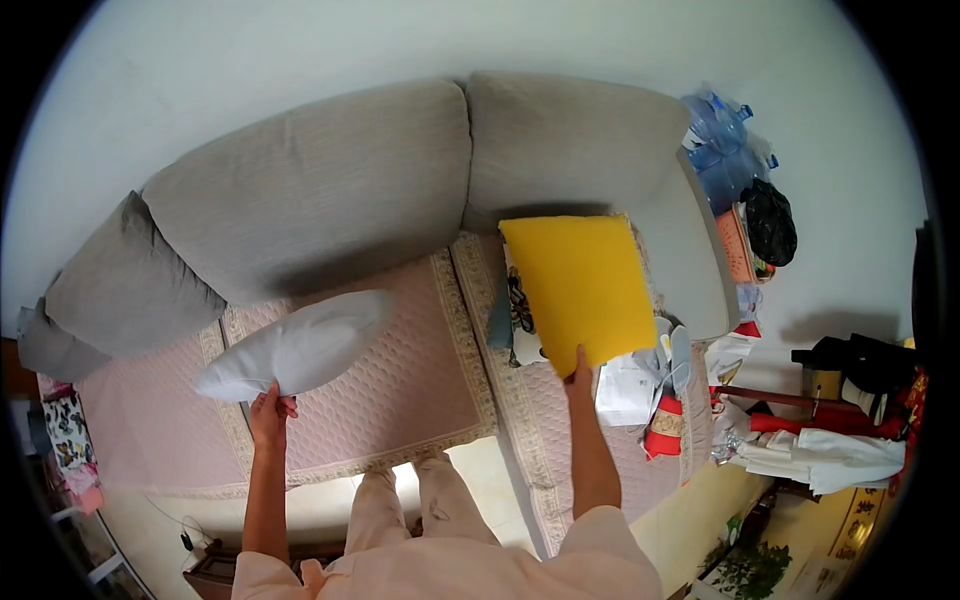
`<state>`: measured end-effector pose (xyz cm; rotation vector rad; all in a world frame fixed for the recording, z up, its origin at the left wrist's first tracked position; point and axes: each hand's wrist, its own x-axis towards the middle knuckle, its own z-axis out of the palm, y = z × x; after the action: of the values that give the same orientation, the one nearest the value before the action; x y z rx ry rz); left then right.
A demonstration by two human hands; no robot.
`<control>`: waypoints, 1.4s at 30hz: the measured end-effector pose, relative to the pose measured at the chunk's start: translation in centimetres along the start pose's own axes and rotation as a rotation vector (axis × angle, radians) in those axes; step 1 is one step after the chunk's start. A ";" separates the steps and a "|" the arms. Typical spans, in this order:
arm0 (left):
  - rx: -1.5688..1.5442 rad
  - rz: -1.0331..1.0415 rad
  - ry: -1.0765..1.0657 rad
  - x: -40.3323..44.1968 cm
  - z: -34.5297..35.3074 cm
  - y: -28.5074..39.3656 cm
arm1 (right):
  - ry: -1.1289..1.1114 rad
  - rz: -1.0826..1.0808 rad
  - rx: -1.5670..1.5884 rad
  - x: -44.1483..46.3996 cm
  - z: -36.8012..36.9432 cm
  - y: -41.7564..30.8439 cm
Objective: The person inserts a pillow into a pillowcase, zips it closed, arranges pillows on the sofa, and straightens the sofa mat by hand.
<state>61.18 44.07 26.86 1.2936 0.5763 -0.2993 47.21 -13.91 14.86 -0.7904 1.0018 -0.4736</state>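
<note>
My left hand (269, 416) pinches the lower edge of a pale grey cushion (305, 345), which is tilted over the pink quilted sofa cover (410, 350). The fingers of my right hand (579, 370) close on the bottom corner of a yellow cushion (580, 285), with the thumb on its front. Behind the yellow cushion, a patterned cloth or cushion (518, 305) shows only along its left side. White papers (625, 390) and a red roll-shaped item (664, 428) lie to the right of my right hand.
Grey back cushions (330, 180) line the wall, with smaller grey cushions (125, 280) at the left end. Blue water bottles (725, 150), a black plastic bag (770, 222) and an orange basket (735, 245) are beyond the right armrest. White cloth (825, 458) lies at far right.
</note>
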 end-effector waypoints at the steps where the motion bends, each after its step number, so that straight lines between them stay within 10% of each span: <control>1: -0.019 -0.014 -0.004 -0.4 0.0 -0.2 | 0.032 -0.044 -0.020 0.0 1.4 -2.7; 10: -0.162 -0.066 0.040 -7.2 -1.5 -2.0 | -0.222 -0.226 -0.182 -3.7 13.4 -23.4; 18: -0.252 -0.149 0.149 -13.1 -9.7 -3.7 | -0.399 -0.185 -0.160 -17.7 20.2 -27.3; 42: -0.317 0.119 0.463 -29.8 -53.7 -0.1 | -0.958 0.405 0.155 -54.8 29.5 10.1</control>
<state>24.06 92.32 34.79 1.0823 0.8950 0.1939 47.16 40.54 46.70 -0.5472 0.2019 0.1902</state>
